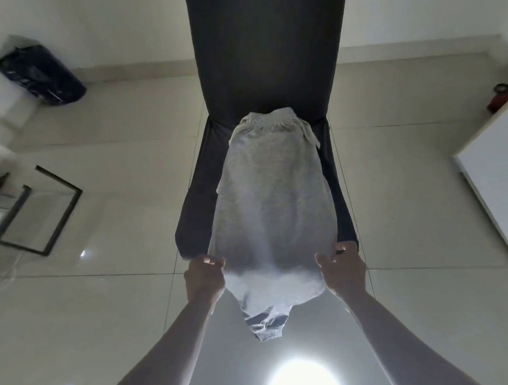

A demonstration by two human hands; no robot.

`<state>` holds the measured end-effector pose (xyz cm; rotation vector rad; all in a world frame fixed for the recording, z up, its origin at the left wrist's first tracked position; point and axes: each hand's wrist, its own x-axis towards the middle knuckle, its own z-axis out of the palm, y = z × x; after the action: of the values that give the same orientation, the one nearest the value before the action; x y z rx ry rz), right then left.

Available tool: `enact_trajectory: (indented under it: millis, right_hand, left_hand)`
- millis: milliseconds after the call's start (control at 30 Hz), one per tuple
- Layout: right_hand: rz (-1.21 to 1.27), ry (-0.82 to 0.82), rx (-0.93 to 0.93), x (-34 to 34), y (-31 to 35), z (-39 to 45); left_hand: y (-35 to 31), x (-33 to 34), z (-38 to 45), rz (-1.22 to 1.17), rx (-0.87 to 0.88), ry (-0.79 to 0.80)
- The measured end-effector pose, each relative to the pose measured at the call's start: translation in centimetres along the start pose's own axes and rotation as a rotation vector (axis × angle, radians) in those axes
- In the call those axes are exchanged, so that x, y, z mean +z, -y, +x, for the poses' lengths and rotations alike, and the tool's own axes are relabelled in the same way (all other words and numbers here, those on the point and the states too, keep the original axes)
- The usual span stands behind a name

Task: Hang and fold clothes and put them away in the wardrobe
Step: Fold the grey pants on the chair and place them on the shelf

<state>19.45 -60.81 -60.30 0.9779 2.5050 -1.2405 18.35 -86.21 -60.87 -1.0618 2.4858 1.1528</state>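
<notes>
— Fingers (212,261) curled tight on both sides, see? Left hand (204,280) pinches one edge of the grey garment (272,197), right hand (342,268) grips the other edge.

— Where's the cloth lying, then?

— Spread along the seat of the dark chair (267,42), elastic waistband up against the backrest. The near end hangs off the front of the seat between the two hands, drooping down toward the tiled floor (119,290).

— Is it flat?

— Mostly smooth on the seat, bunched at the dangling end.

— Anything else about?

— Black bag (42,77) by the wall on the left, a dark-framed glass piece (31,212) nearer, a white cabinet (498,171) on the right. Bright glare on the floor below.
</notes>
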Motion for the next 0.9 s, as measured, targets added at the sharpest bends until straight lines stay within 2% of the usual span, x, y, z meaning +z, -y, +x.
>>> enact_trajectory:
  millis: [167, 400, 500, 700, 900]
  right_hand:
    - [0.09, -0.087, 0.018, 2.0, -1.3, 0.0]
    - [0.172, -0.155, -0.032, 2.5, -3.0, -0.6]
    - [0.222, -0.125, -0.066, 3.3, -3.7, -1.3]
    - [0.337, -0.015, -0.002, 6.7, -7.7, -0.6]
    - [0.418, 0.058, -0.029, 8.4, -9.4, 0.2]
  left_hand:
    - [0.5, 0.5, 1.4, -0.081, -0.008, -0.03]
    - [1.6, -0.7, 1.4, -0.095, 0.091, -0.097]
    - [2.2, -0.4, 1.5, -0.087, 0.103, -0.065]
    - [5.3, 2.8, 2.3, -0.173, 0.107, 0.052]
    - [8.9, 4.6, 2.4, -0.21, 0.278, -0.008]
